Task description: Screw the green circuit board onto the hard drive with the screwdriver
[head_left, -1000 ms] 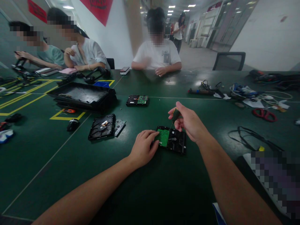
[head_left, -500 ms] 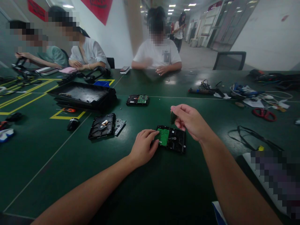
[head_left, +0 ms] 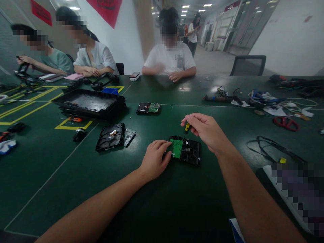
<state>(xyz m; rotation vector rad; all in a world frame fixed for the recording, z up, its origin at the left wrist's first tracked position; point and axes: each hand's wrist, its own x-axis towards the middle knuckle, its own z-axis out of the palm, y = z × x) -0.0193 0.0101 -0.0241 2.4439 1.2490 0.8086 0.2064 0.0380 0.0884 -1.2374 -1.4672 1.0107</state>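
A black hard drive [head_left: 191, 152] with a green circuit board [head_left: 176, 147] lies flat on the table in front of me. My left hand [head_left: 156, 158] grips its left end, fingertips on the board and thumb by the near edge. Above the drive, my right hand [head_left: 202, 130] is closed around a small screwdriver [head_left: 186, 128] with a yellow and black handle. The screwdriver stands nearly upright, its thin tip down at the board's right edge. Whether the tip sits in a screw is too small to tell.
Left of my hands lie another hard drive [head_left: 110, 136] and a loose circuit board [head_left: 130, 137]. A third drive [head_left: 148, 108] is farther back, near stacked black trays [head_left: 88, 103]. Red scissors [head_left: 286, 123] and cables [head_left: 268, 146] lie to the right. A person [head_left: 170, 59] sits opposite.
My right fingers have shifted on the screwdriver, and its yellow handle now shows below them. The left hand and the hard drive have stayed in place.
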